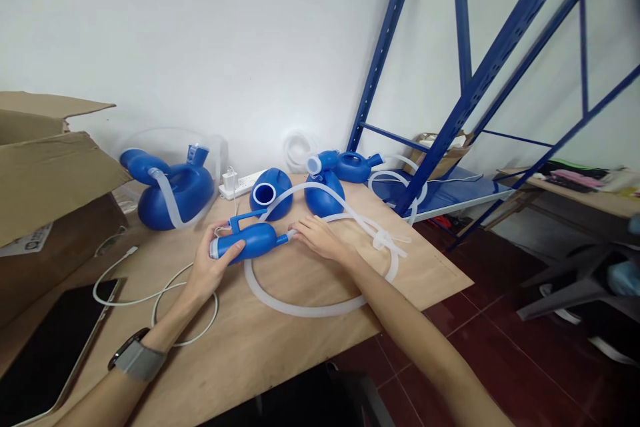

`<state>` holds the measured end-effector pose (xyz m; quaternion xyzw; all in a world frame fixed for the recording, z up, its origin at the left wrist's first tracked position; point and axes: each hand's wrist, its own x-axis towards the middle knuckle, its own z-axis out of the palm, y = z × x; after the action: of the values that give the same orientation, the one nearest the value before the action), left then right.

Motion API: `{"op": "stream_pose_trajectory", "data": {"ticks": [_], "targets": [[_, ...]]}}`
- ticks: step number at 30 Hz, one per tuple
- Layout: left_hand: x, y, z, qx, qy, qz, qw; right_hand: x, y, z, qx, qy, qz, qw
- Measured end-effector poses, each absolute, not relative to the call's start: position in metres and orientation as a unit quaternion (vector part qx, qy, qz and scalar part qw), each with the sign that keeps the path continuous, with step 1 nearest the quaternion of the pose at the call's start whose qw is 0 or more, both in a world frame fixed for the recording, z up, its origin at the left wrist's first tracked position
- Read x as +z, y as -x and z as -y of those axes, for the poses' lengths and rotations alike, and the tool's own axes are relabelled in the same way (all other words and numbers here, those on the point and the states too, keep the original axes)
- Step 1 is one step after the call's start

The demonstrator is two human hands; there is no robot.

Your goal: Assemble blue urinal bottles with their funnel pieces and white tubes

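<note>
My left hand [213, 265] is wrapped round a blue plastic bottle-shaped container [250, 241] lying on its side on the wooden table [280, 337]. My right hand [320, 238] pinches the end of a translucent white hose [305, 307] right at the container's narrow neck. The hose loops in a wide curve over the table in front of me. A watch with a grey strap sits on my left wrist.
Several more blue containers [170, 190] with hoses lie at the back of the table, beside a white power strip [240, 183]. An open cardboard box [45, 167] stands at left, a tablet [50, 347] and white cable [150, 297] near me. Blue metal racking [470, 100] rises at right.
</note>
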<state>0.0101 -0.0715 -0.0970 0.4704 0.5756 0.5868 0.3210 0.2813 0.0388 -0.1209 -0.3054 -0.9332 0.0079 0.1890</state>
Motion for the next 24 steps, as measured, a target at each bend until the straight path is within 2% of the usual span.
{"op": "stream_pose_trajectory", "data": {"ticks": [3, 16, 24], "targets": [[-0.097, -0.008, 0.07, 0.595, -0.468, -0.582, 0.297, -0.119, -0.284, -0.038, -0.006, 0.311, 0.931, 0.19], [-0.104, -0.004, 0.066, 0.594, -0.432, -0.601, 0.317, -0.12, -0.284, -0.038, -0.108, 0.299, 0.932, 0.172], [-0.106, -0.003, 0.066, 0.603, -0.434, -0.587, 0.322, -0.127, -0.278, -0.041, -0.059, 0.309, 0.924, 0.217]]}}
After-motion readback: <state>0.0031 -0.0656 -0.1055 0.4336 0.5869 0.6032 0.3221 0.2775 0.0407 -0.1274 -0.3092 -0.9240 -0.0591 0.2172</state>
